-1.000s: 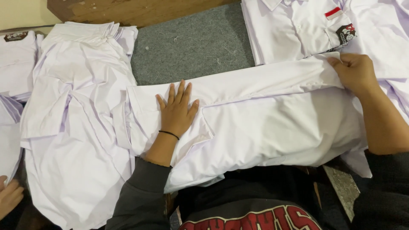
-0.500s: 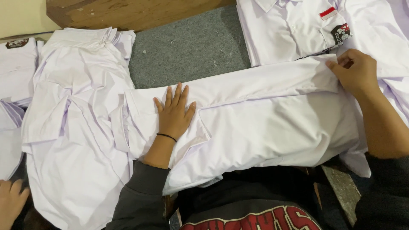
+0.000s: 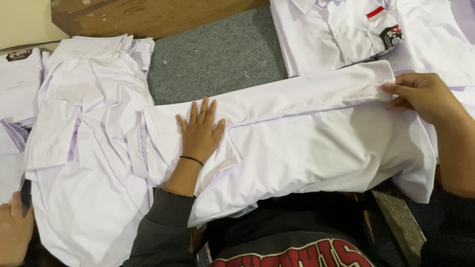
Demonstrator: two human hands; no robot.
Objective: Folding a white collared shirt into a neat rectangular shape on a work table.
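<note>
nearest the camera, the person's dark sweatshirt (image 3: 292,247) with red lettering is filling the bottom edge, and both dark sleeves are reaching up from it. at the lower left corner, another person's hand (image 3: 14,232) is showing at the frame edge, resting beside a white shirt spread flat (image 3: 89,163).

just beyond the sweatshirt, a white shirt (image 3: 316,143) is lying crosswise in front of the person, folded lengthwise, with 1 long fold running from left to right across its upper part. the left hand (image 3: 199,133) is lying open and flat on the shirt's left end, palm down, fingers spread and pointing away from the person; a thin black band is sitting around its wrist. it is pressing on the cloth, gripping nothing. the right hand (image 3: 420,96) is at the shirt's far right end, fingers curled and pinching the edge of the folded strip near the upper right corner.

to the left, the spread shirt is overlapping the left end of the folded one. at the far left edge, another white shirt (image 3: 17,79) with a dark chest badge is lying partly in view.

farther off, a grey felt mat (image 3: 217,59) is showing bare between the shirts. at the upper right, a white shirt with a red and white patch and a dark badge (image 3: 336,34) is lying face up, touching the folded shirt's far edge. beyond the mat, a brown wooden board (image 3: 148,15) is crossing the top.
</note>
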